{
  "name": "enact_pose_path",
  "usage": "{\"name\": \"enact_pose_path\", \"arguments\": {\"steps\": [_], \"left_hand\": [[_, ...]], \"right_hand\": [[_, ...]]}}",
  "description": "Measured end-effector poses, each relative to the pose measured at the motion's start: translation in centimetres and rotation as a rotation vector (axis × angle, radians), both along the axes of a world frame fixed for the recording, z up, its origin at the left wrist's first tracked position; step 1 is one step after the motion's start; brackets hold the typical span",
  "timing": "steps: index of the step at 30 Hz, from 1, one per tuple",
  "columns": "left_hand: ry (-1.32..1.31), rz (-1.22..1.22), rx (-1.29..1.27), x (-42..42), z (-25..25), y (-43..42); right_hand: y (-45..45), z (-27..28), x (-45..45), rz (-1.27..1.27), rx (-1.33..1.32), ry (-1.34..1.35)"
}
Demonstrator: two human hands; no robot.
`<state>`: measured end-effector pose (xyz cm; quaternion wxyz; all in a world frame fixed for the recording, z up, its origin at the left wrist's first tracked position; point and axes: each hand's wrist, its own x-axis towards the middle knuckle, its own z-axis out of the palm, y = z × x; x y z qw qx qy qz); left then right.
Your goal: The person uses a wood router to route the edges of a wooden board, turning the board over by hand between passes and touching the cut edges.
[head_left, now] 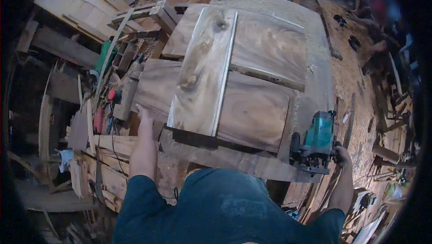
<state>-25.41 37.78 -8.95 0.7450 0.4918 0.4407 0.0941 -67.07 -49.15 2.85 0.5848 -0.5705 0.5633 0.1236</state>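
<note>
My left hand (144, 112) is at the left end of a brown wooden panel (157, 84), its fingers near the panel's lower left corner and too small to make out clearly. My right hand (343, 155) is wrapped round the side handle of a green router (318, 136), which stands upright at the right front corner of the workbench (252, 163). A long pale-edged board (200, 73) lies slanting across the other panels. Beneath and beside it are a lower right panel (254, 109) and an upper right panel (270, 44).
Sawdust covers the bench's far edge (261, 3). To the left lie a red-handled tool (98, 120), a green power tool (104, 55) and wood offcuts (67, 46). Scrap wood (387, 154) is piled at the right, beside a sawdust-strewn floor (351, 86).
</note>
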Motion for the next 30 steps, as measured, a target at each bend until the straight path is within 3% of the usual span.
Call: {"name": "enact_pose_path", "arguments": {"steps": [1, 4, 5, 7, 8, 11, 13, 15, 16, 17, 18, 19, 21, 23, 26, 29, 30], "left_hand": [[0.026, -0.042, 0.031, -0.3, -0.3, 0.2], [0.37, -0.115, 0.62, -1.2, -1.0, 1.0], [0.274, -0.197, 0.863, -2.4, -1.4, 1.1], [0.062, -0.362, 1.333, -6.8, 1.2, -2.4], [-0.06, -0.422, 1.244, -8.8, 2.6, -4.8], [-0.189, -0.639, 1.103, -13.4, 7.9, -10.6], [-0.213, -0.681, 1.041, -14.6, 7.9, -12.2], [-0.242, -0.589, 0.974, -15.1, 5.8, -12.8], [-0.257, -0.608, 1.05, -15.1, 6.2, -12.9], [-0.194, -0.666, 1.032, -16.0, 8.4, -13.8], [-0.135, -0.724, 1.015, -16.8, 12.1, -15.2], [-0.075, -0.784, 0.998, -17.4, 14.1, -16.2], [-0.397, -0.63, 0.924, -19.1, 7.6, -17.1], [-0.305, -0.721, 0.703, -20.4, 4.3, -18.0], [-0.259, -0.754, 0.348, -21.2, 8.9, -19.3], [-0.228, -0.807, 0.388, -24.0, 8.7, -19.0], [-0.137, -0.876, 0.291, -24.7, 10.8, -18.4]], "right_hand": [[0.1, 0.0, 0.1, -0.025, -0.032, 0.024], [0.1, 0.2, 0.4, 0.032, -0.037, 0.042], [0.0, 0.4, 0.3, 0.068, -0.053, 0.073], [-2.7, -1.0, -0.3, 0.472, -0.498, 0.08], [-4.2, -1.7, -0.5, 0.658, -0.747, 0.1], [5.1, 5.7, 6.6, 0.487, -1.199, -0.062], [13.8, 7.5, 11.0, 0.32, -0.792, -0.661], [23.1, 8.1, 14.1, 0.387, -0.59, -0.437], [25.2, 4.0, 15.1, 0.58, -0.447, -0.532], [31.0, 4.1, 16.4, 0.678, -0.366, -0.541], [34.3, 0.5, 16.9, 0.776, -0.422, -0.47], [38.9, 1.9, 17.7, 0.893, -0.599, -0.462], [42.4, -1.4, 18.0, 1.141, -0.917, -0.368], [44.8, -1.4, 17.5, 0.958, -0.907, -0.546], [45.6, -0.9, 16.0, 0.754, -0.769, -0.628], [45.6, 0.6, 14.1, 0.601, -0.496, -0.524], [45.5, 0.8, 12.7, 0.548, -0.389, -0.465]]}}
